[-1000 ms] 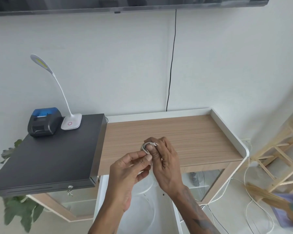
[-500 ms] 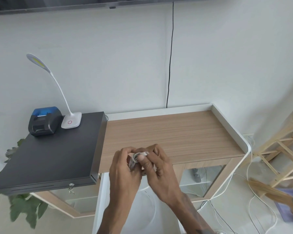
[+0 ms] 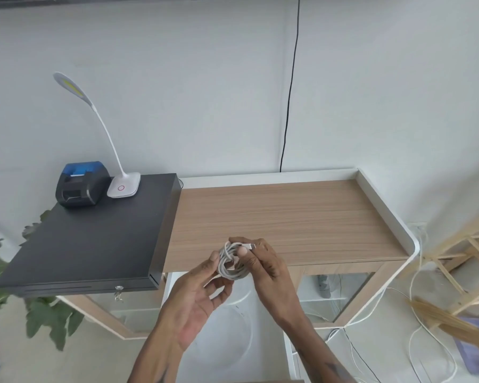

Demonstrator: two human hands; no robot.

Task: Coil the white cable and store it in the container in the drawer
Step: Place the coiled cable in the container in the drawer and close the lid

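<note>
The white cable (image 3: pixel 231 265) is wound into a small round coil, held in the air over the front edge of the wooden desk (image 3: pixel 288 217). My right hand (image 3: pixel 263 265) pinches the coil's right side, and the cable's plug end sticks out at its thumb. My left hand (image 3: pixel 197 302) touches the coil's left side with thumb and fingertips, palm up and fingers loosely spread. Below my hands is the open white drawer (image 3: pixel 233 327), with a round clear container (image 3: pixel 241 322) lying in it, partly hidden by my arms.
A black cash drawer box (image 3: pixel 89 239) sits on the desk's left, bearing a black and blue receipt printer (image 3: pixel 79 183) and a white gooseneck lamp (image 3: pixel 122 183). A plant (image 3: pixel 39 316) is at lower left. Loose cables (image 3: pixel 415 327), a wooden rack (image 3: pixel 468 258) and a broom (image 3: pixel 454 322) are at right.
The loose turns have become a tidy coil. My left hand opened and dropped lower, now only touching the coil's left side, while my right hand keeps its grip.
</note>
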